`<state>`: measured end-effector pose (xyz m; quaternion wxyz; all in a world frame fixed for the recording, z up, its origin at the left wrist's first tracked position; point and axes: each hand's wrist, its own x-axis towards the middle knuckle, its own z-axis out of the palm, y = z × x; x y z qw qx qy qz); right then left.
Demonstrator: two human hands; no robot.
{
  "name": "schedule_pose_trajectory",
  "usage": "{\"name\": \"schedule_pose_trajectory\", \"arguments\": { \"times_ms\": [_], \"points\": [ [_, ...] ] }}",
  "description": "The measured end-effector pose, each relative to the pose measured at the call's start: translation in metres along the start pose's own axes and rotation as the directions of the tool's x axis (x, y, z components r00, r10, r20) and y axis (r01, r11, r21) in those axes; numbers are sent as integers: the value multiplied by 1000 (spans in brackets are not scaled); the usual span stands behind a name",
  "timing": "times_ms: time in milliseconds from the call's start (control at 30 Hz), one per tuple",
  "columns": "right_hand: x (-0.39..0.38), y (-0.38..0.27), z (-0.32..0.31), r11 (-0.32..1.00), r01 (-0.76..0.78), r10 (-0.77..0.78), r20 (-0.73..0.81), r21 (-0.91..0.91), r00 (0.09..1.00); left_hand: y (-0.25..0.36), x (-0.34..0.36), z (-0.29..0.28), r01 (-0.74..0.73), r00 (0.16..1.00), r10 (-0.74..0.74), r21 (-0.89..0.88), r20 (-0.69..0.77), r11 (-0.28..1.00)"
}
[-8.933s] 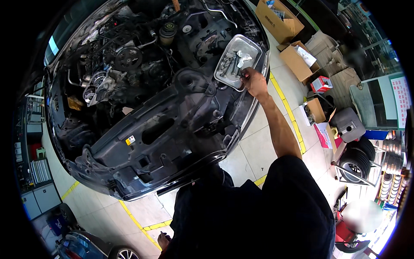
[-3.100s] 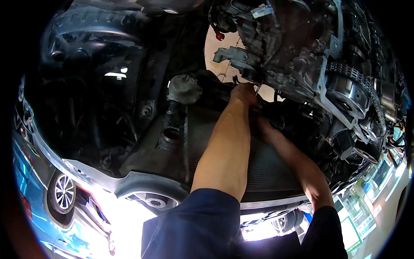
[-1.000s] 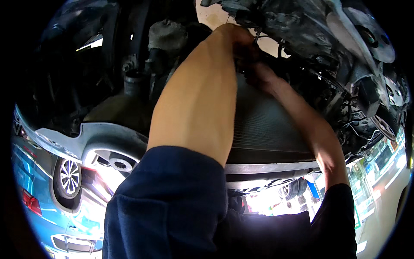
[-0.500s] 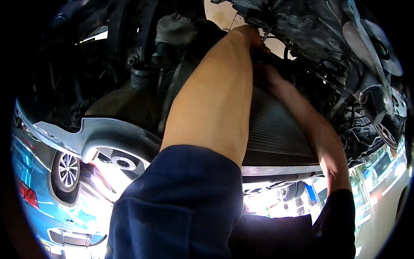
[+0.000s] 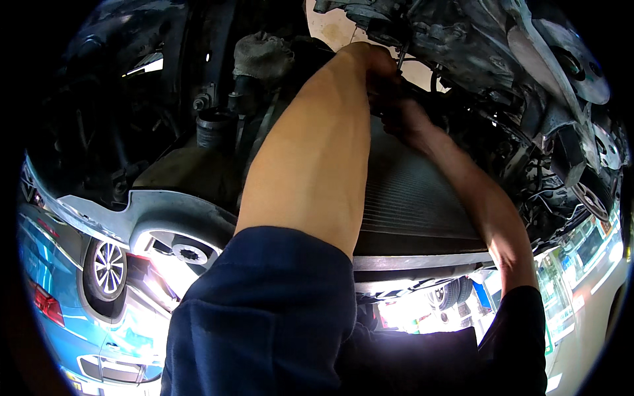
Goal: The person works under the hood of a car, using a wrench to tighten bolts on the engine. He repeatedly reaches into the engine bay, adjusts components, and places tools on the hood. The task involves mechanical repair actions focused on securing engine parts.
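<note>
Left hand (image 5: 375,63) grips, we judge, a slim upright tool (image 5: 400,58); right hand (image 5: 404,120) just below, grip unclear.

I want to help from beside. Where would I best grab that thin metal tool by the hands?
Judging by its pose, grip the thin metal tool on its bare shaft just above the left hand, coming from the open gap at the top. The right hand and engine parts crowd the other sides.
</note>
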<state>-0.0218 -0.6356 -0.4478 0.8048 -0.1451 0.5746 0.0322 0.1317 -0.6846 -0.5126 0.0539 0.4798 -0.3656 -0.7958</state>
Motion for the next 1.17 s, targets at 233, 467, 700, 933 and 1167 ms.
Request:
{"name": "schedule_pose_trajectory", "arguments": {
  "times_ms": [233,467,700,933,1167],
  "points": [
    [5,4,2,996,-22,5,-190,-86,982,3,-6,1,6,996,16,250,-85,968],
    [1,2,4,995,13,-31,-172,-104,985,9,-7,3,87,989,-25,432,-147,898],
    [3,0,0,999,19,-22,-53,-47,998,4,-12,-6,28,999,-17,352,-35,935],
    [8,6,2,976,-9,-53,-281,-217,958,1,-12,-2,-20,1000,14,352,21,936],
    [-3,-2,0,987,-23,-2,-156,-159,988,6,-6,-5,98,991,-43,462,-127,882]
  ]
}}
